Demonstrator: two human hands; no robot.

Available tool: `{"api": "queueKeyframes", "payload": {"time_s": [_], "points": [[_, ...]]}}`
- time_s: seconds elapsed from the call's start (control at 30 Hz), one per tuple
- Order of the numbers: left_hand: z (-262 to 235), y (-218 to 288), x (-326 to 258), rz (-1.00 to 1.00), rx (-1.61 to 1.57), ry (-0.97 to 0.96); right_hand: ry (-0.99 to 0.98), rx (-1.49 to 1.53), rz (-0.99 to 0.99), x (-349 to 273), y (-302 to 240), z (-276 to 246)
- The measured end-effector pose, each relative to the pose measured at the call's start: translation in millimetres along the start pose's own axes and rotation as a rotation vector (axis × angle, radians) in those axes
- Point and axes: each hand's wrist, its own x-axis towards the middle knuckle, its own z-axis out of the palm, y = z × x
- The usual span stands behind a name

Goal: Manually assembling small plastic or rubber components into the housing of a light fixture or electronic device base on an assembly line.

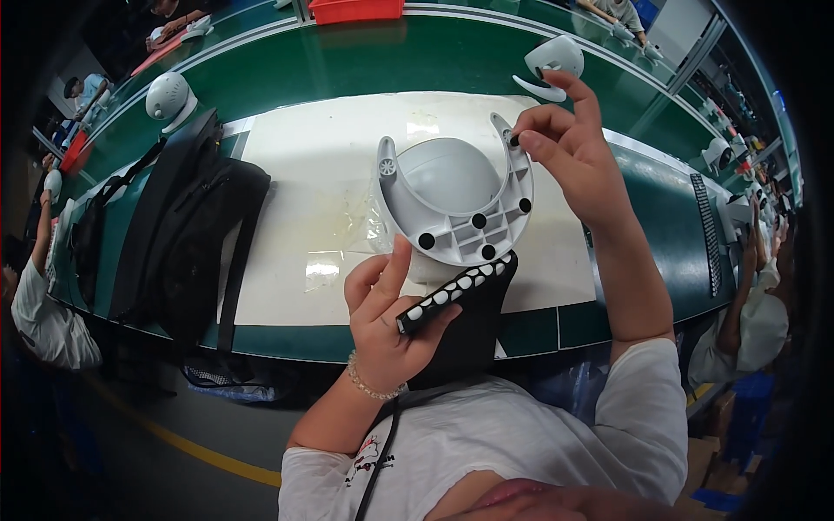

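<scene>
A white plastic stand [415,210] with a ribbed underside and two curved prongs lies upside down, around or against a rounded white body [443,174]. Several black round pads [479,221] dot its ribs. My right hand [573,161] pinches a small black round pad [514,140] at the tip of the right prong; whether it touches the prong I cannot tell. In my left hand [382,308], below the stand, is a black strip [456,291] with rows of white round spots, gripped with the index finger raised.
A pale sheet [287,234] covers the green work surface beneath the stand. To the left lies a black bag [187,226]. Similar white devices stand at the far left [170,97] and far right [560,57]. A red bin [356,9] sits at the back. Other people work around.
</scene>
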Motion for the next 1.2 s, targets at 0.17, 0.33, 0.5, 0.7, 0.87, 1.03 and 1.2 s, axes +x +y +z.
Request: {"api": "queueKeyframes", "payload": {"time_s": [0.17,0.33,0.5,0.7,0.87,1.03,1.2], "points": [[1.3,0.4,2.0,0.001,-0.006,0.004,0.071,0.020,-0.073,4.3,9.3,0.8],[0.7,-1.2,1.2,-0.008,-0.001,-0.001,0.074,-0.217,-0.077,2.3,7.6,5.8],[1.6,-0.8,1.3,-0.011,-0.012,-0.011,0.163,-0.630,-0.438,-0.6,16.3,7.5],[2.7,-0.9,1.1,-0.008,-0.004,-0.004,-0.089,-1.170,-0.462,-16.1,-16.0,-0.2],[0.7,-0.3,0.3,-0.016,0.001,-0.003,0.028,-1.005,-0.457,-3.7,-32.3,9.2],[3.1,1.1,1.5,-0.010,-0.027,0.020,0.050,-0.952,-0.560,-4.7,-25.3,9.6],[0.5,0.1,3.5,-0.024,-0.054,-0.013,0.031,-1.020,-0.442,-12.2,-16.0,9.8]]}}
